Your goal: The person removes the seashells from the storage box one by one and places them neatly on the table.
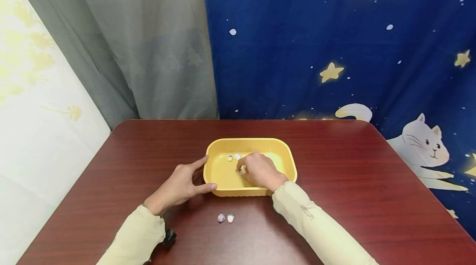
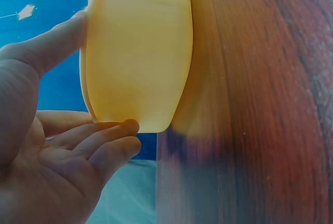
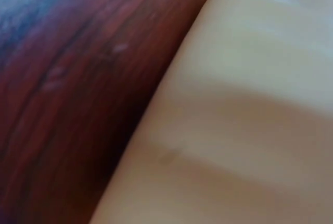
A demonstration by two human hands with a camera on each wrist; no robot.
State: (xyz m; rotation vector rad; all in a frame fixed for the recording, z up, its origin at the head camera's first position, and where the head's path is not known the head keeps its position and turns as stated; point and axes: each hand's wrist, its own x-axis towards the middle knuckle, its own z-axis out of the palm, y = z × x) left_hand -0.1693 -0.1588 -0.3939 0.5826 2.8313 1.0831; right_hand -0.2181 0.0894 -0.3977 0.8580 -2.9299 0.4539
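A shallow yellow plastic basin (image 1: pixel 227 192) stands on the table. My left hand (image 1: pixel 180 186) is at its left end, thumb on the near corner of the rim and index finger along the left rim. In the left wrist view, the extended fingers touch the outer wall of the basin (image 2: pixel 138 52). My right hand (image 1: pixel 260 170) reaches inside and pinches a small shiny stone (image 1: pixel 240 171) low over the floor. Two more small stones (image 1: pixel 230 158) lie beyond its fingers. The right wrist view shows only the basin's wall (image 3: pixel 234 120) and the table, blurred.
On the dark red wooden table (image 1: pixel 334 165), a purplish stone (image 1: pixel 221 218) and a pale stone (image 1: pixel 230 218) lie side by side in front of the basin. A black object (image 1: pixel 169 238) sits at the left cuff. Grey and blue curtains hang behind the table.
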